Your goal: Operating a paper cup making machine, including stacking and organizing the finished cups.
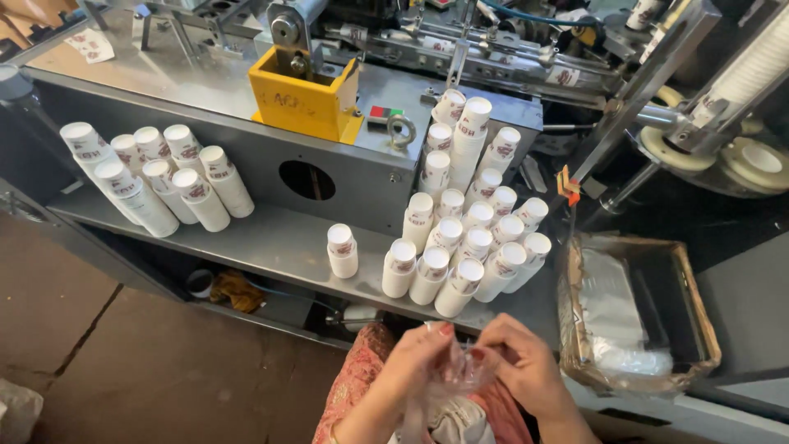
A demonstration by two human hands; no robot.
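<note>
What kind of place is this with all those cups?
Probably a paper cup factory. Stacks of white paper cups stand on a metal machine shelf, a big machine runs behind, and both hands work a clear plastic bag.

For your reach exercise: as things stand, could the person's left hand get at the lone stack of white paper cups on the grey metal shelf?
Probably not at once: the left hand and right hand both grip a clear plastic bag. Nothing blocks the lone stack of white paper cups.

I see a thin, clear plastic bag [454, 374], crumpled and bunched, hanging limp at the bottom edge below the grey metal shelf.
</note>
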